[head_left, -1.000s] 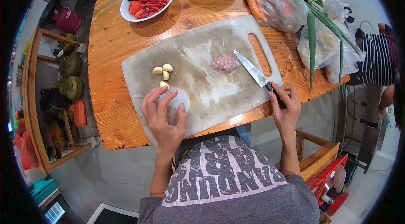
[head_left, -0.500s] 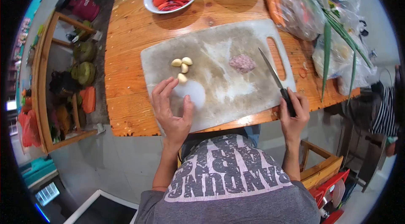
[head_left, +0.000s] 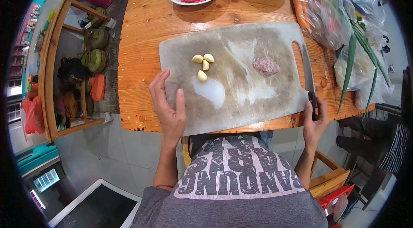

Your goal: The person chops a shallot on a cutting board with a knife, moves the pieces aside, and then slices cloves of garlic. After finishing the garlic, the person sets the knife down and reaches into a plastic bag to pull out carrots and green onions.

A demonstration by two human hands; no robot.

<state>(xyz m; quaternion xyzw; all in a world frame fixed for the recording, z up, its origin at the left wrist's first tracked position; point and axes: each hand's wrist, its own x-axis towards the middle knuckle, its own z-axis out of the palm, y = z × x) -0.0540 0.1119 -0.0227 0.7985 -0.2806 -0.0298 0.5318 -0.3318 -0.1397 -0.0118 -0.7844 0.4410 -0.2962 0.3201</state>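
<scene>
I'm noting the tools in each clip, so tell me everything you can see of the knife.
The knife has a long, slim blade of grey metal, by its look, tapering to a tip, and a black handle. The person's right hand holds it by the handle, over the near right part of the table. The blade points away from the person, along the right edge of the cutting board. Whether it touches the board or table is unclear.
</scene>
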